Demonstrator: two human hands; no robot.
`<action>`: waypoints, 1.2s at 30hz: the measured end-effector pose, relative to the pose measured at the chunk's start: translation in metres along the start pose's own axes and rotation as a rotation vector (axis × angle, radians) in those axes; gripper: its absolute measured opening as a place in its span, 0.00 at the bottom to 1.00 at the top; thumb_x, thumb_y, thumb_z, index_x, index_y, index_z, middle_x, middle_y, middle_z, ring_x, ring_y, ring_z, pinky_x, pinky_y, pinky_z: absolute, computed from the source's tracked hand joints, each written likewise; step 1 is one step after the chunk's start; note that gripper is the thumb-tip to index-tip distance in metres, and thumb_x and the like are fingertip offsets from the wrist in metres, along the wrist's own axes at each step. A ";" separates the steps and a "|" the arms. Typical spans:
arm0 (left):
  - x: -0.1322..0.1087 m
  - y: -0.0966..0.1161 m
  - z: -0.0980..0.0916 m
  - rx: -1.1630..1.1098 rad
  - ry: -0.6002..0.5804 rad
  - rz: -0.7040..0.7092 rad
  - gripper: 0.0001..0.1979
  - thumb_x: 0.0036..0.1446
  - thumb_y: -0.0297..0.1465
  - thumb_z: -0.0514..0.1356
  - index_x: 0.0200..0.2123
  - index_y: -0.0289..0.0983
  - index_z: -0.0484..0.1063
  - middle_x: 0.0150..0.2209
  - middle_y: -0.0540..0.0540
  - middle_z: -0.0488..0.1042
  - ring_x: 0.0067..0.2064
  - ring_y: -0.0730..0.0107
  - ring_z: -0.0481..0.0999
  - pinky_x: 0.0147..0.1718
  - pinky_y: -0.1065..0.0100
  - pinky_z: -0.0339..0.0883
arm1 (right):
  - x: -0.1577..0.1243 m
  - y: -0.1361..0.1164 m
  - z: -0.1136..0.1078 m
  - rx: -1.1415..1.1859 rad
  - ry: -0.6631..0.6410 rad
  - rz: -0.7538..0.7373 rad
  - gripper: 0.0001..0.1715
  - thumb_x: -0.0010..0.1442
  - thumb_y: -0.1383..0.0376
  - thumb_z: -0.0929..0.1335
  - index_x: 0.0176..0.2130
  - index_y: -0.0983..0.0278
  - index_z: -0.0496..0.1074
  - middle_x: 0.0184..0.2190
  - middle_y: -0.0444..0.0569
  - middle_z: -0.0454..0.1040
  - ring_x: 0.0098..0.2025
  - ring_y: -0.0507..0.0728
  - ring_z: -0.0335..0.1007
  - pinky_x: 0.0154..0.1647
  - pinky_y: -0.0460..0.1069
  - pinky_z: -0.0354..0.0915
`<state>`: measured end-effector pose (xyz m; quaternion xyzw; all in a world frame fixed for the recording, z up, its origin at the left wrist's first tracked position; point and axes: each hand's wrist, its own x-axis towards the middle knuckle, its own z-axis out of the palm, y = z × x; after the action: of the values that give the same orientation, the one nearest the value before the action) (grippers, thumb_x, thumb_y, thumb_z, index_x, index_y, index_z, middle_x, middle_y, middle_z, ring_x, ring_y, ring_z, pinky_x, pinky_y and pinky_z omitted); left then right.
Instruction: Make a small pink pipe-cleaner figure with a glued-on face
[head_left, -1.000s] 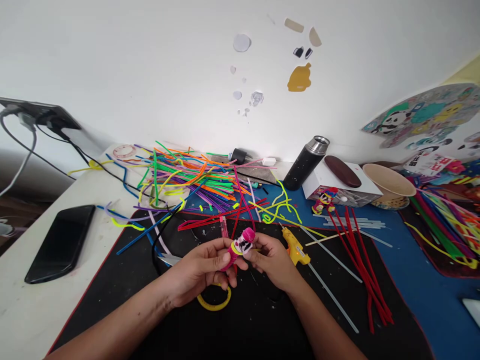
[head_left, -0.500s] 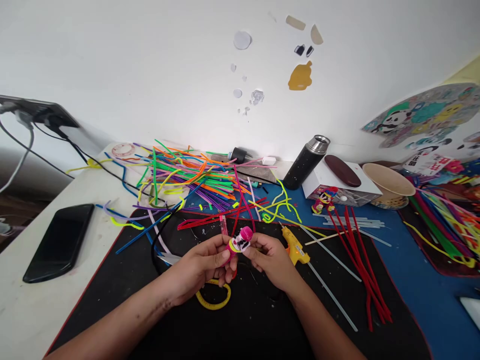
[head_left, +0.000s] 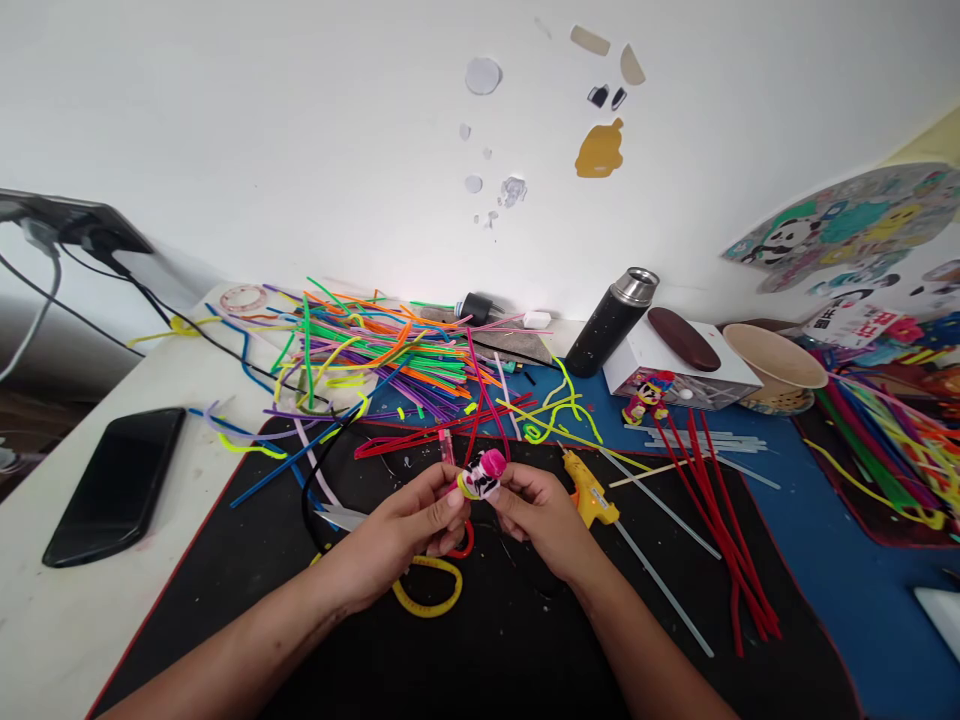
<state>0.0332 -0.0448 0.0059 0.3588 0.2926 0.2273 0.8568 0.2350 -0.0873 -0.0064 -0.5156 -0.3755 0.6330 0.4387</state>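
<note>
A small pipe-cleaner doll (head_left: 482,474) with a pink top, a black-and-white face area and a yellow band is held up over the black mat (head_left: 525,640). My left hand (head_left: 427,515) is closed around its lower left side, thumb in front. Against its right side, the fingertips of my right hand (head_left: 532,515) are pinched together. Yellow-and-red-handled scissors (head_left: 429,588) lie beneath my left hand, blades pointing left. To the right of my right hand rests a yellow hot glue gun (head_left: 590,490) with a glue stick in its rear.
Colourful pipe cleaners (head_left: 390,350) are heaped at the back left. A black phone (head_left: 116,485) lies on the left. Behind stand a black thermos (head_left: 611,325), a white box (head_left: 682,370) and a similar doll (head_left: 646,398). Red pipe cleaners (head_left: 724,540) lie right.
The doll has turned slightly in my fingers, its pink top leaning more to the right. My left fingers have curled in, exposing more of the red scissor handle.
</note>
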 end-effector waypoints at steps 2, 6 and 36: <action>0.000 -0.001 0.000 -0.007 0.025 0.004 0.20 0.62 0.47 0.68 0.42 0.38 0.69 0.30 0.53 0.63 0.31 0.73 0.60 0.32 0.67 0.51 | 0.000 0.000 0.002 0.036 0.008 0.025 0.25 0.55 0.46 0.78 0.36 0.65 0.77 0.18 0.36 0.61 0.19 0.46 0.51 0.18 0.44 0.46; -0.001 -0.002 0.000 -0.007 0.039 0.032 0.20 0.62 0.47 0.69 0.43 0.38 0.69 0.30 0.53 0.63 0.31 0.73 0.59 0.33 0.67 0.52 | 0.000 0.002 0.004 0.087 0.023 0.086 0.24 0.56 0.47 0.78 0.36 0.65 0.76 0.17 0.35 0.62 0.17 0.46 0.51 0.16 0.43 0.44; -0.002 -0.002 0.000 -0.074 0.063 0.089 0.13 0.66 0.39 0.66 0.45 0.37 0.72 0.30 0.52 0.63 0.31 0.74 0.62 0.31 0.68 0.52 | 0.000 0.000 0.011 0.164 -0.016 0.116 0.21 0.60 0.50 0.76 0.37 0.64 0.74 0.17 0.36 0.65 0.15 0.45 0.53 0.15 0.42 0.45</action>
<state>0.0319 -0.0476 0.0054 0.3321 0.2947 0.2869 0.8489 0.2241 -0.0877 -0.0041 -0.4936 -0.2954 0.6900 0.4392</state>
